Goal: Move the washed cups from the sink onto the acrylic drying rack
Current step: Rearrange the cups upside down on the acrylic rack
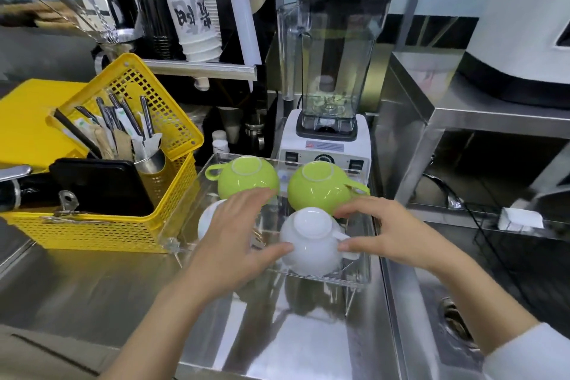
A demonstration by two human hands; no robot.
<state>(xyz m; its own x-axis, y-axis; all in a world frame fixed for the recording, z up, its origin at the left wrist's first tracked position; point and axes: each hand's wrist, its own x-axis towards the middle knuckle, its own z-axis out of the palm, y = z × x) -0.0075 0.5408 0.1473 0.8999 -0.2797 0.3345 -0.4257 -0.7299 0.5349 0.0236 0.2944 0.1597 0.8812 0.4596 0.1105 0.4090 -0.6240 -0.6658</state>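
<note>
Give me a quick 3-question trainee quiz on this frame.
1. How many cups sit on the acrylic drying rack, and in which colours?
2. True or false: the cups stand rim up.
3. Which cup do the left hand and right hand flank?

Key
1. Four: two green cups, two white.
2. False; all are upside down.
3. The near white cup, in front of the blender.

Bare hands (243,244); a white sleeve (524,355) on the right arm
</note>
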